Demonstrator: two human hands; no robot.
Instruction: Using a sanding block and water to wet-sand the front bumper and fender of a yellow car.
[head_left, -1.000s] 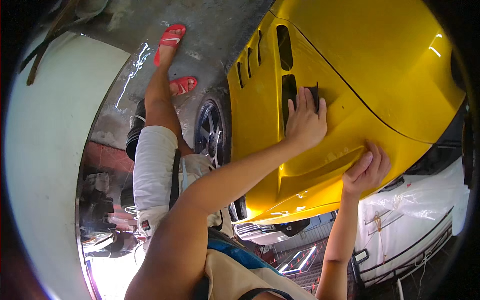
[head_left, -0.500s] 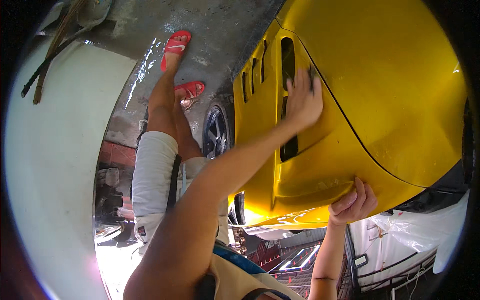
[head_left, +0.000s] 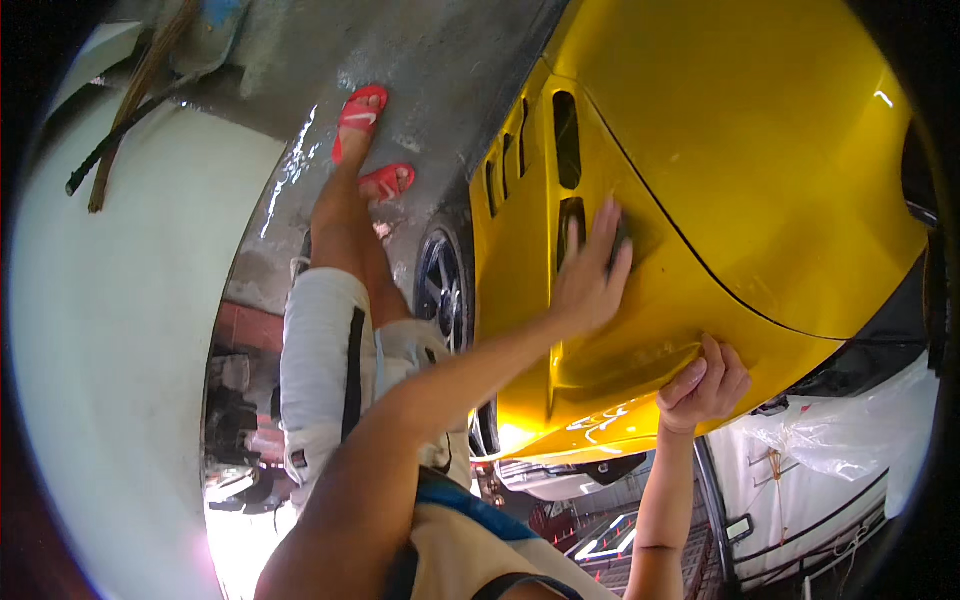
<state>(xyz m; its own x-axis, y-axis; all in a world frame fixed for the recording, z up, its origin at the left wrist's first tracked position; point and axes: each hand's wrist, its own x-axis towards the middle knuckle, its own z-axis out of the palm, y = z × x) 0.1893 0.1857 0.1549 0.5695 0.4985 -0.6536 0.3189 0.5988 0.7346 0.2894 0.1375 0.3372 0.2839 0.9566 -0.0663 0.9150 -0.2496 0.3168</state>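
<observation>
A glossy yellow car panel (head_left: pixel 640 310) with dark slotted vents fills the middle right. My left hand (head_left: pixel 590 280) lies on it beside the lower vent, with its fingers stretched out and slightly apart. A dark patch (head_left: pixel 618 240) shows at those fingers; whether it is a thin pad or a shadow, I cannot tell. Lower right, my right hand (head_left: pixel 708 385) is curled round the panel's raised lower edge, its thumb on the near side and its fingertips on the paint.
Beyond a curved dark seam lies the large yellow hood (head_left: pixel 750 150). A dark wheel (head_left: pixel 440 280) stands left of the panel. On the left is a big white panel (head_left: pixel 110 330) with sticks (head_left: pixel 130 110) at its top. Clear plastic sheeting (head_left: pixel 830 430) hangs at the right.
My left hand has slid down the panel, toward me, from beside the upper vent to the lower one. My right hand keeps its place on the edge. The view has shifted slightly.
</observation>
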